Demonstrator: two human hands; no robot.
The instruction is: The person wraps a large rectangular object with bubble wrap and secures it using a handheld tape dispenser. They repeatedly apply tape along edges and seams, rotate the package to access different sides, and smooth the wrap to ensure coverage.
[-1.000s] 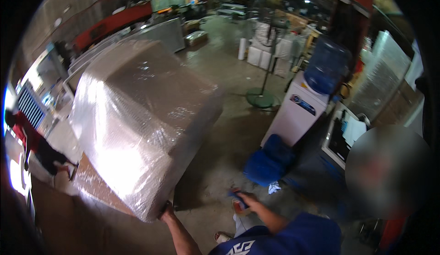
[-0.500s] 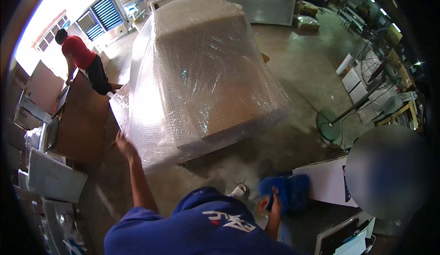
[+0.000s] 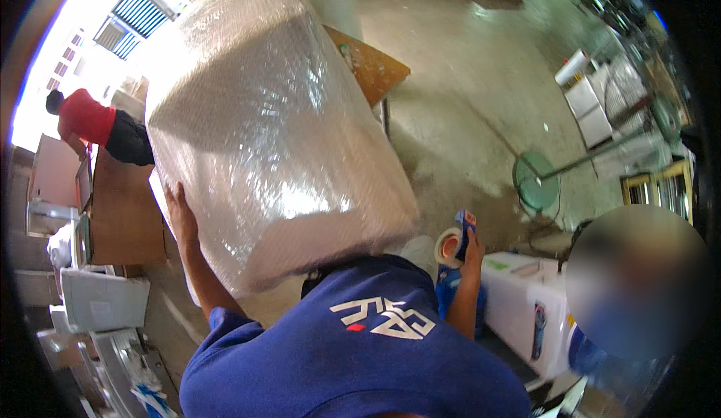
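A large block-shaped package (image 3: 278, 147) wrapped in shiny bubble wrap fills the middle of the view. Against its near left side lies my left hand (image 3: 182, 215), fingers stretched out along the wrap; the edge of the far side is hidden. My right hand (image 3: 472, 249) is closed round a blue tape dispenser (image 3: 466, 220), held up to the right of the package. A roll of tape (image 3: 448, 247) with an orange core sits on the dispenser, apart from the wrap.
An orange-brown board (image 3: 372, 65) juts out from under the package. Behind stands a bubble-wrap roll (image 3: 333, 1). A person in red (image 3: 88, 116) bends over a brown panel (image 3: 124, 208) at left. At right are a round green fan base (image 3: 536, 181) and a white box (image 3: 518, 298).
My right hand has raised the tape dispenser from low beside the blue item. The package now appears closer and turned, and my left hand has come to lie against its side.
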